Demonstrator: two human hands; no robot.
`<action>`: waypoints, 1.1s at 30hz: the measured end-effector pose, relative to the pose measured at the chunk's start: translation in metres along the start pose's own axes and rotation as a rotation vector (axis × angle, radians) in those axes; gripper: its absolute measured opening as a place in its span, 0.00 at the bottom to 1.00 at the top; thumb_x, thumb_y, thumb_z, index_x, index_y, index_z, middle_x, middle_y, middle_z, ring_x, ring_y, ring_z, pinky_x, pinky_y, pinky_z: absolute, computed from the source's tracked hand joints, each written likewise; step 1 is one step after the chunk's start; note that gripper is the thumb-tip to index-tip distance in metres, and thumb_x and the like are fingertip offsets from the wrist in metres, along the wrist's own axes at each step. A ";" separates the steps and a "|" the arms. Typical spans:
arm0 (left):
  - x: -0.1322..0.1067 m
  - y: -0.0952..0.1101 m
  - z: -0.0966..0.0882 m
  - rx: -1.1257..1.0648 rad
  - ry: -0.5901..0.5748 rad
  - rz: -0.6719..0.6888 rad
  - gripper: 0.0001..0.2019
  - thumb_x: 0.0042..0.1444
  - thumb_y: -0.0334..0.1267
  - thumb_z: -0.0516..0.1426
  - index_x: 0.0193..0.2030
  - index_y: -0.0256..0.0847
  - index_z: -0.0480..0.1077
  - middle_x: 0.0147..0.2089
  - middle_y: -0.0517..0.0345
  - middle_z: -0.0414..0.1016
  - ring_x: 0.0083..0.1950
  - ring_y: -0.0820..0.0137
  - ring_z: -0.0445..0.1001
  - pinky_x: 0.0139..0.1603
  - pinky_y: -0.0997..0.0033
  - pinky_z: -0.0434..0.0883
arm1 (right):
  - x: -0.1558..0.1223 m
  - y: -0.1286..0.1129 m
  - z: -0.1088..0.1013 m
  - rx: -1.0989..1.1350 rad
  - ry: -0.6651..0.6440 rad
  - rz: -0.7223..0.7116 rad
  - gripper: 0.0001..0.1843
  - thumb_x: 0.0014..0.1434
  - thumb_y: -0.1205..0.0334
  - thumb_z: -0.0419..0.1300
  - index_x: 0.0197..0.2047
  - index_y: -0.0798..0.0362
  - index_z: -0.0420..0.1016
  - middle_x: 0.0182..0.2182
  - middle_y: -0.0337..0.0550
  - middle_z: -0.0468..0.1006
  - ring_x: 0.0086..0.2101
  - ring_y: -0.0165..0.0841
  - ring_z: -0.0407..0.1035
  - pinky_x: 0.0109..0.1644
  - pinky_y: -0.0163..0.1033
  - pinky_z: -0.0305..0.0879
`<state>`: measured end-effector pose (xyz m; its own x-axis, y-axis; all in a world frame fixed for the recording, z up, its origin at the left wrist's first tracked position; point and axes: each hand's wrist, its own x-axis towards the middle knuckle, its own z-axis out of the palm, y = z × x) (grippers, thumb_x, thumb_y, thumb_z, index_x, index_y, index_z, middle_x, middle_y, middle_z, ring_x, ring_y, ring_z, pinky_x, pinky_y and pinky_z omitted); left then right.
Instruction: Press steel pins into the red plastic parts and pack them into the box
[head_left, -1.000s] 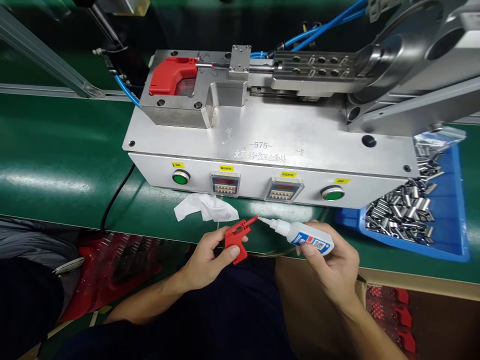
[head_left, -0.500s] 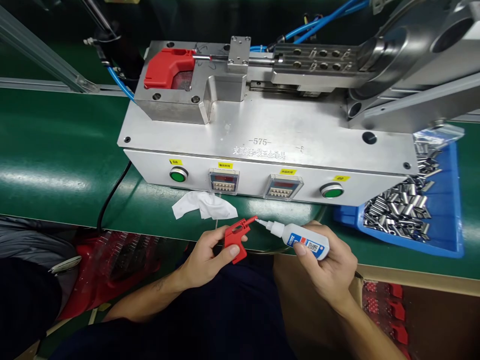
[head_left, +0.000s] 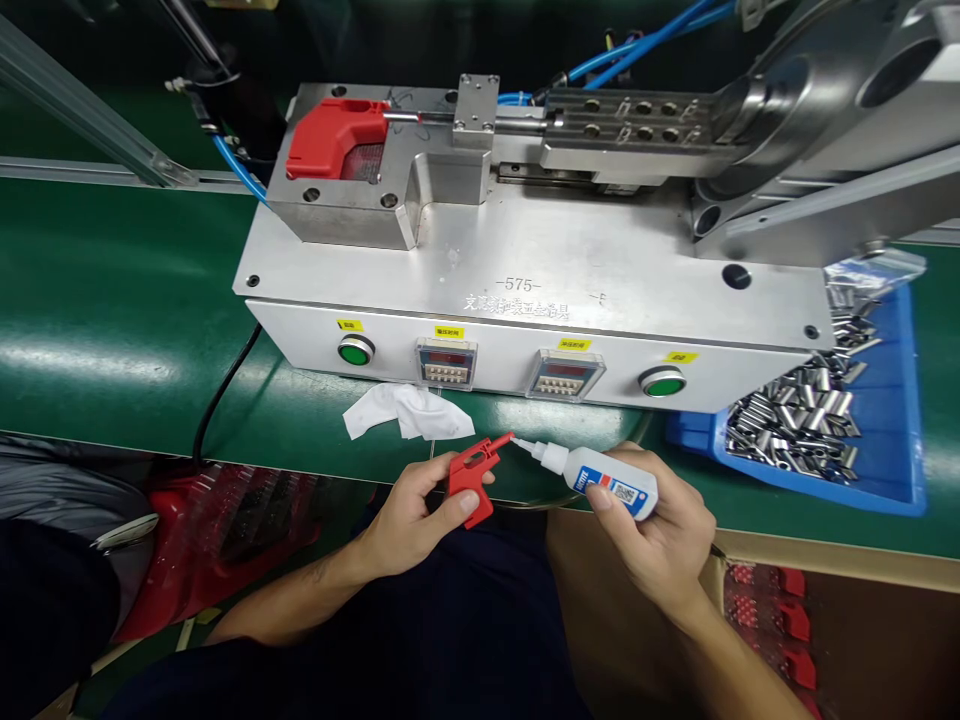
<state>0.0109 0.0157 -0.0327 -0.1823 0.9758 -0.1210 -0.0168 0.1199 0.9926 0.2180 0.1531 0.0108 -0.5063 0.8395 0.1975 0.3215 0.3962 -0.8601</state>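
Observation:
My left hand pinches a small red plastic gun-shaped part by its lower end, its thin stem pointing up and to the right. Wrapped around a white glue bottle with a blue label is my right hand. The bottle's narrow nozzle meets or nearly meets the tip of the red stem; whether any glue comes out is too small to see. Behind both hands, another red plastic part sits in the metal fixture, with a thin metal rod at its right end.
The press machine has green buttons and two timer panels. A crumpled white tissue lies before it. At right stands a blue bin of short metal tubes. A cardboard box with red parts is below; a person's sleeve shows left.
Both hands, the red part and the glue bottle stay almost exactly where they were. The view has shifted very slightly.

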 end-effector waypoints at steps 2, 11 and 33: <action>0.000 0.000 0.000 -0.007 0.002 0.000 0.14 0.71 0.46 0.60 0.51 0.38 0.81 0.45 0.50 0.85 0.42 0.64 0.82 0.45 0.70 0.78 | 0.001 0.000 0.000 0.013 0.003 -0.018 0.07 0.68 0.60 0.63 0.36 0.49 0.73 0.24 0.36 0.73 0.21 0.30 0.63 0.26 0.38 0.63; -0.001 -0.001 0.000 -0.021 -0.004 -0.007 0.12 0.70 0.43 0.61 0.51 0.38 0.81 0.46 0.51 0.85 0.43 0.65 0.83 0.45 0.72 0.77 | 0.000 -0.001 -0.001 0.005 0.001 -0.017 0.08 0.68 0.59 0.63 0.36 0.49 0.73 0.25 0.36 0.74 0.21 0.30 0.63 0.25 0.38 0.63; 0.001 0.001 0.000 -0.020 -0.015 -0.046 0.13 0.70 0.44 0.61 0.51 0.38 0.81 0.44 0.53 0.84 0.42 0.66 0.81 0.45 0.74 0.75 | 0.000 0.002 0.003 0.084 -0.061 -0.048 0.07 0.67 0.60 0.64 0.36 0.50 0.74 0.23 0.36 0.71 0.21 0.29 0.62 0.25 0.36 0.60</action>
<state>0.0105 0.0165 -0.0317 -0.1660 0.9719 -0.1669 -0.0442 0.1618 0.9858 0.2163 0.1525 0.0080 -0.5681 0.7950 0.2126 0.2288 0.4008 -0.8871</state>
